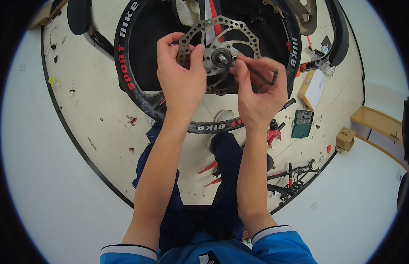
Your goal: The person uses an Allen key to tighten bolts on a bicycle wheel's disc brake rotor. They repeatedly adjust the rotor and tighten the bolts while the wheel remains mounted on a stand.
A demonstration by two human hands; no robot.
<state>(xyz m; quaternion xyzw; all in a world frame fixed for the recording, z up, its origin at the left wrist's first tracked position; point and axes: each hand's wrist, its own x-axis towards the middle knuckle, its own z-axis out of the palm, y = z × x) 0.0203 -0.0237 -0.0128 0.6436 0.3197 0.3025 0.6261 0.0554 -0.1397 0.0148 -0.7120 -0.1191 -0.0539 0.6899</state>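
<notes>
A black bicycle wheel (145, 105) with red and white lettering lies flat in front of me. At its hub, a perforated silver brake disc (220, 20) surrounds the threaded axle (222, 58). My left hand (183, 81) is closed on the left edge of the disc, thumb on top and fingers partly hidden behind it. Just right of the axle, my right hand (262, 94) pinches close to the disc's inner bolt circle. A black L-shaped hex key (275, 77) is in that hand, its bent end sticking out past the fingers. The key's tip is hidden by my fingertips.
The wheel rests on a black chair seat between two armrests (79, 17) (339, 35). On the tiled floor to the right are an open green case (302, 124), a white-topped box (314, 90), a cardboard box (345, 138) and a black bicycle frame (292, 187). Small parts lie scattered left.
</notes>
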